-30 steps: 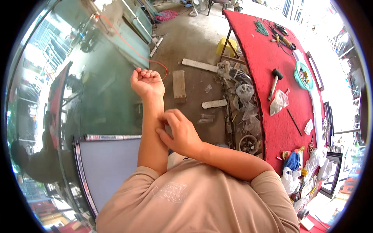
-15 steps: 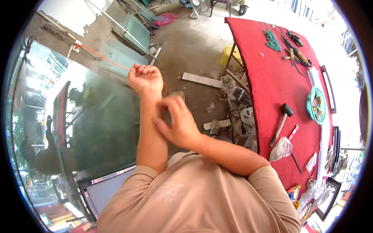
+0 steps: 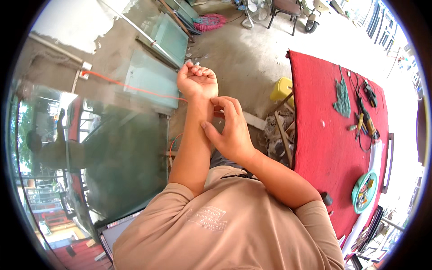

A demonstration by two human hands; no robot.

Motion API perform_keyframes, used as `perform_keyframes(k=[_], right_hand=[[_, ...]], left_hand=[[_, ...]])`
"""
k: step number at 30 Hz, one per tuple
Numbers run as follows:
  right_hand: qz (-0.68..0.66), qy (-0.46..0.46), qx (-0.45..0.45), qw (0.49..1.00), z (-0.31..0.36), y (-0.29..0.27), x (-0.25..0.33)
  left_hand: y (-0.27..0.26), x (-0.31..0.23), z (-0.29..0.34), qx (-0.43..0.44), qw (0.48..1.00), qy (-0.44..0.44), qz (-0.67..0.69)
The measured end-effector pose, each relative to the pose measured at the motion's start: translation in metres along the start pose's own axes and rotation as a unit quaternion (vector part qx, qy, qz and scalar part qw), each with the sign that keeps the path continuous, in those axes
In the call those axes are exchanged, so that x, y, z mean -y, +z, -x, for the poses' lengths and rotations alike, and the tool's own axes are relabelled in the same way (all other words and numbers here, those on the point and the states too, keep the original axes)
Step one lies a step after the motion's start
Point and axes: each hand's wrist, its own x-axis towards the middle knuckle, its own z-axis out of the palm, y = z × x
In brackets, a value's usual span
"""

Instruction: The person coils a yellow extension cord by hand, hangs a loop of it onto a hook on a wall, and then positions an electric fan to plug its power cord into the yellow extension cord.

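My left hand (image 3: 198, 83) is raised with its palm up, its fingers loosely curled and the thumb apart. Nothing lies in it. Just below the left wrist, my right hand (image 3: 232, 131) has its thumb and fingers spread, the fingertips at the side of my left forearm (image 3: 192, 135). No object shows in the right hand either. Behind the left hand passes an orange cord (image 3: 130, 86), which runs from a socket on the wall.
To the left stands a large reflective glass sheet (image 3: 121, 166). On the right is a red-covered table (image 3: 315, 130) with hand tools (image 3: 366, 121), a green cloth (image 3: 342, 99) and a teal basket (image 3: 364, 191). Beyond are a yellow bin (image 3: 282, 90), a chair (image 3: 286, 8) and a fan (image 3: 257, 10).
The view has swung, so the table's contents sit lower and both arms farther right. My right hand has moved closer to the left wrist. The left fingers look slightly looser.
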Motion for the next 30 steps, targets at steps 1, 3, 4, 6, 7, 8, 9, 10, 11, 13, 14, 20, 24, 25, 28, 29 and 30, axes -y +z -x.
perform_keyframes(k=[1,3,4,6,7,8,9,10,11,13,14,20,24,25,28,29,30], right_hand=[[0.002,-0.003,0.003,1.0,-0.019,-0.001,-0.017],[0.041,0.024,0.081,0.996,-0.059,-0.007,-0.046],[0.061,0.041,0.12,0.99,-0.078,-0.009,-0.06],[0.069,0.064,0.132,0.987,-0.129,-0.011,-0.092],[0.088,0.06,0.118,0.987,-0.161,-0.01,-0.108],[0.103,0.052,0.103,0.988,-0.193,-0.008,-0.117],[0.077,0.042,0.051,0.995,-0.222,-0.005,-0.122],[0.068,0.058,0.046,0.995,-0.249,-0.006,-0.125],[0.055,0.077,0.039,0.995,-0.272,-0.005,-0.127],[0.036,0.097,0.088,0.991,-0.317,-0.013,-0.135],[0.029,0.101,0.146,0.984,-0.339,-0.023,-0.144],[0.019,0.132,0.215,0.967,-0.411,-0.075,-0.224],[0.045,0.253,0.128,0.958,-0.445,-0.143,-0.316],[0.069,0.266,0.122,0.954,-0.457,-0.162,-0.332],[0.16,0.367,0.123,0.908,-0.494,-0.218,-0.384],[0.164,0.386,0.121,0.9,-0.504,-0.234,-0.402],[0.177,0.401,0.121,0.89,-0.514,-0.248,-0.424]], left_hand=[[0.001,0.008,-0.024,0.0,1.0,-0.004,-0.006],[0.007,0.02,-0.087,0.009,1.0,-0.004,-0.001],[0.009,0.026,-0.12,-0.004,1.0,0.006,-0.006],[0.004,0.035,-0.182,-0.035,0.999,0.005,0.015],[0.005,0.038,-0.217,-0.054,0.998,-0.01,0.014],[0.018,0.045,-0.242,-0.063,0.998,-0.011,0.002],[0.03,0.052,-0.265,-0.07,0.997,-0.011,-0.01],[0.043,0.059,-0.287,-0.078,0.997,-0.011,-0.022],[0.056,0.063,-0.305,-0.069,0.997,-0.028,-0.024],[0.088,0.07,-0.348,-0.033,0.998,-0.033,-0.035],[0.096,0.072,-0.37,-0.018,0.998,-0.034,-0.039],[0.093,0.09,-0.497,-0.063,0.986,-0.048,-0.144],[0.027,0.091,-0.562,-0.134,0.938,-0.112,-0.3],[0.007,0.087,-0.573,-0.164,0.918,-0.137,-0.335],[-0.049,0.081,-0.583,-0.272,0.829,-0.151,-0.465],[-0.055,0.081,-0.58,-0.281,0.791,-0.181,-0.512],[-0.066,0.082,-0.582,-0.285,0.765,-0.191,-0.545]])
